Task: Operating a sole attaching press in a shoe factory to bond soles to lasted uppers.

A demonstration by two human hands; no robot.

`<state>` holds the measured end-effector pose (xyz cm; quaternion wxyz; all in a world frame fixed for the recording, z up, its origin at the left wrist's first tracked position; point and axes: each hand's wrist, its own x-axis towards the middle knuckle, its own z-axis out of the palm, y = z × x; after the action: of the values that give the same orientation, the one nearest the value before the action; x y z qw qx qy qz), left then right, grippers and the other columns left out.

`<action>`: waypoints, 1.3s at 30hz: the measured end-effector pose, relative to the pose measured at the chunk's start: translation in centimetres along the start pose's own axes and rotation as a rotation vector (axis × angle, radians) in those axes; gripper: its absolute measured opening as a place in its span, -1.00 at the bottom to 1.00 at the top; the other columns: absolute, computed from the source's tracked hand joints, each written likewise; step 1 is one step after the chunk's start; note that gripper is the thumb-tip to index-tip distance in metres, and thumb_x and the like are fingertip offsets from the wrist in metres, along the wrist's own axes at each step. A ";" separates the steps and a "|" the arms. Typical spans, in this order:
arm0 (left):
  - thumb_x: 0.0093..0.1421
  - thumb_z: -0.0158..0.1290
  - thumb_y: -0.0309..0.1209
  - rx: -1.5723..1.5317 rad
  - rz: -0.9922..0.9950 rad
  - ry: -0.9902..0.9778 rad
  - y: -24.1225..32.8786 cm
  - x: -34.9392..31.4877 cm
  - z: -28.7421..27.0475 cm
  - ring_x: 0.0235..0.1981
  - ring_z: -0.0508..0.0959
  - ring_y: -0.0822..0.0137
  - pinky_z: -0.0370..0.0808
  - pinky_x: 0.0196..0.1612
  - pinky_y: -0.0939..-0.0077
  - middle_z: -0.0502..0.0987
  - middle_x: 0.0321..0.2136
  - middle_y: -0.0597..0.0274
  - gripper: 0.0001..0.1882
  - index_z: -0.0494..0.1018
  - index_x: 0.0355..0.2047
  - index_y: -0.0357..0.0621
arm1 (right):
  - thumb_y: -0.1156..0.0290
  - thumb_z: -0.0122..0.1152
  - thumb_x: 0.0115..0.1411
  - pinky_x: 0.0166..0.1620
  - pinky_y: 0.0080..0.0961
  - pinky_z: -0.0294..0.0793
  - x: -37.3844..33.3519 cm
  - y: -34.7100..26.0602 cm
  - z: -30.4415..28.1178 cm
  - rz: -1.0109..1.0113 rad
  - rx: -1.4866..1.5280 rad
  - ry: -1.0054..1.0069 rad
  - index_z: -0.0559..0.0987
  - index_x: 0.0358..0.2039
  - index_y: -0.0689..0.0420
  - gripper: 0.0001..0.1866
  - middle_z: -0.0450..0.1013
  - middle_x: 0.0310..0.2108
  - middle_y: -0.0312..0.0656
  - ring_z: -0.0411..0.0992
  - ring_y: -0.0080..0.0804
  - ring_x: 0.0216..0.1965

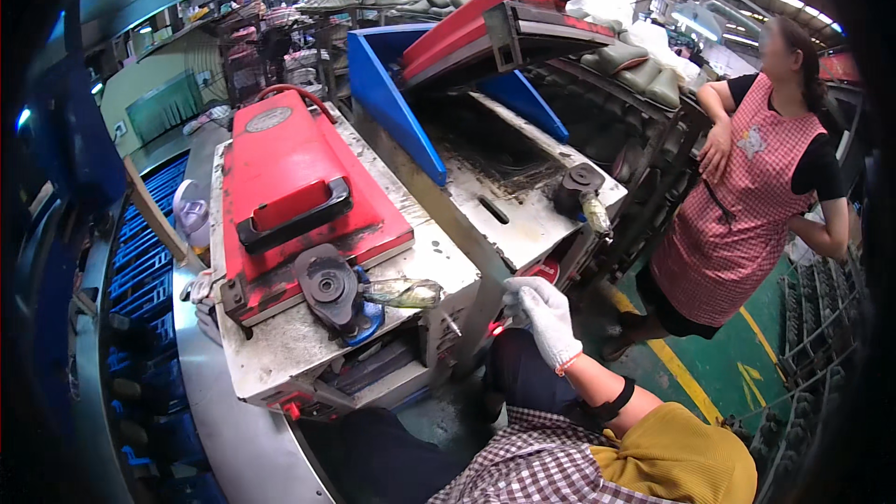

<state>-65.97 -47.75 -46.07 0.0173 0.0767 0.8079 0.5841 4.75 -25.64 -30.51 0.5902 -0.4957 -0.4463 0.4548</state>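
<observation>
Right hand (544,315), in a white knit glove, is raised at the front edge of the grey machine table (280,355), between the two press stations. Fingers are curled loosely inward; whether they grip anything cannot be told, since the palm side is hidden. A small red light (497,328) glows just beside the glove, at the table's front face. Left hand is not in view. On the near station, a red lid (299,187) with a black handle lies closed; in front of it sits a round dark metal fitting (327,287) with a clear greenish moulded piece (403,293) lying on its side next to it, touching the fitting's blue base. On the far station the red lid (467,23) stands tilted open above blue side panels (392,103), and a second greenish piece (595,212) rests by a dark fitting there. A person in a red checked apron (747,196) stands at right, well apart from the glove.
</observation>
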 end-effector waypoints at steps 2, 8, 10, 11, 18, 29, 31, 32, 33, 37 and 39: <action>0.26 0.27 0.03 -0.038 0.018 0.030 -1.4 1.3 -2.6 -0.04 0.54 -0.06 0.47 0.12 -0.17 0.60 -0.11 0.03 -0.46 0.51 -0.02 -0.18 | 0.20 0.12 0.55 -0.08 -0.57 0.58 0.2 -0.3 0.0 0.024 0.028 0.008 0.61 0.16 0.17 -0.63 0.61 -0.13 -0.27 0.55 -0.59 -0.18; 0.27 0.20 0.10 -0.519 0.053 -0.014 3.7 -1.9 -8.7 -0.08 0.52 -0.08 0.43 0.07 -0.37 0.58 -0.15 0.07 -0.50 0.51 -0.11 -0.09 | 0.27 0.06 0.57 -0.06 -0.58 0.58 0.9 -3.3 -0.5 -0.053 0.025 -0.032 0.61 0.17 0.18 -0.66 0.62 -0.11 -0.28 0.56 -0.59 -0.14; 0.28 0.09 0.23 -1.055 -0.403 -0.050 8.3 -9.2 -8.8 -0.12 0.52 -0.05 0.34 -0.04 -0.65 0.58 -0.31 0.25 -0.52 0.54 -0.27 0.09 | 0.26 0.08 0.56 -0.06 -0.59 0.58 0.8 -4.6 -0.4 -0.075 0.084 -0.120 0.61 0.17 0.19 -0.65 0.63 -0.10 -0.28 0.57 -0.60 -0.14; 0.31 0.09 0.14 -0.916 -0.375 -0.035 11.2 -13.3 -8.3 -0.17 0.52 0.01 0.35 -0.03 -0.64 0.54 -0.51 0.30 -0.57 0.55 -0.37 0.06 | 0.27 0.09 0.55 -0.03 -0.56 0.59 0.8 -5.3 -0.2 -0.107 0.082 -0.176 0.60 0.18 0.21 -0.65 0.64 -0.09 -0.26 0.58 -0.57 -0.12; 0.24 0.15 -0.08 -0.896 -0.090 -0.498 29.8 -33.1 3.0 -0.08 0.52 0.09 0.44 0.14 -0.14 0.48 -0.32 0.18 -0.64 0.43 -0.16 -0.07 | 0.42 0.05 0.49 0.33 -0.36 0.46 1.1 -10.5 3.1 -0.005 0.138 -1.043 0.38 0.44 0.20 -0.47 0.49 0.25 -0.06 0.47 -0.34 0.27; 0.10 0.24 -0.17 -0.755 0.074 -1.702 43.6 -46.2 14.0 0.35 0.42 0.04 0.31 0.45 0.20 0.40 0.33 -0.05 0.02 0.08 0.50 -0.26 | 0.12 0.21 0.36 0.56 -0.36 -0.16 3.1 -15.3 -2.0 -0.223 0.175 -0.864 -0.25 0.61 0.22 0.08 -0.22 0.64 0.03 -0.15 -0.26 0.61; 0.15 0.23 -0.19 -0.524 0.127 -1.661 45.9 -47.7 16.3 0.46 0.30 0.03 0.21 0.51 0.18 0.29 0.43 -0.09 0.09 -0.06 0.58 -0.26 | 0.09 0.17 0.38 0.61 -0.29 -0.19 5.3 -16.9 -5.0 -0.131 0.152 -0.720 -0.15 0.61 0.26 0.02 -0.13 0.63 0.01 -0.13 -0.24 0.63; 0.19 0.22 -0.17 -0.609 0.373 -1.628 47.3 -48.4 17.8 0.52 0.21 0.03 0.13 0.54 0.18 0.19 0.49 -0.10 0.11 -0.13 0.59 -0.26 | 0.15 0.16 0.42 0.52 -0.32 0.08 6.3 -17.8 -6.7 -0.051 0.346 -0.734 -0.05 0.60 0.23 -0.08 0.03 0.57 -0.03 0.10 -0.30 0.52; 0.23 0.21 -0.16 -0.666 0.592 -1.567 48.8 -49.0 19.2 0.57 0.11 0.03 0.05 0.57 0.17 0.10 0.54 -0.12 0.13 -0.20 0.61 -0.26 | 0.21 0.14 0.45 0.42 -0.35 0.35 7.6 -18.7 -8.2 0.081 0.542 -0.760 0.04 0.59 0.19 -0.17 0.20 0.51 -0.07 0.34 -0.36 0.40; 0.33 0.12 -0.16 -0.647 1.123 -1.282 58.4 -47.8 24.6 0.59 0.06 0.05 -0.01 0.57 0.23 0.08 0.56 -0.12 -0.04 -0.04 0.57 -0.35 | 0.28 0.13 0.45 0.32 -0.37 0.49 16.1 -21.1 -11.4 0.133 0.438 -0.797 0.28 0.47 0.13 -0.37 0.49 0.28 -0.17 0.49 -0.43 0.26; 0.35 0.09 -0.12 -0.608 1.268 -1.198 63.0 -47.9 28.0 0.54 0.19 0.07 0.10 0.52 0.32 0.15 0.53 -0.16 -0.13 0.11 0.53 -0.33 | 0.22 0.16 0.40 0.35 -0.37 0.43 21.6 -21.4 -11.8 0.221 0.102 -0.650 0.33 0.46 0.19 -0.33 0.50 0.29 -0.10 0.49 -0.34 0.27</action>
<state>-8.85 -9.05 1.74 0.1288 0.7863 0.2828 0.5340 22.32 -8.65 -8.95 0.3885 -0.3399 -0.5313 0.6718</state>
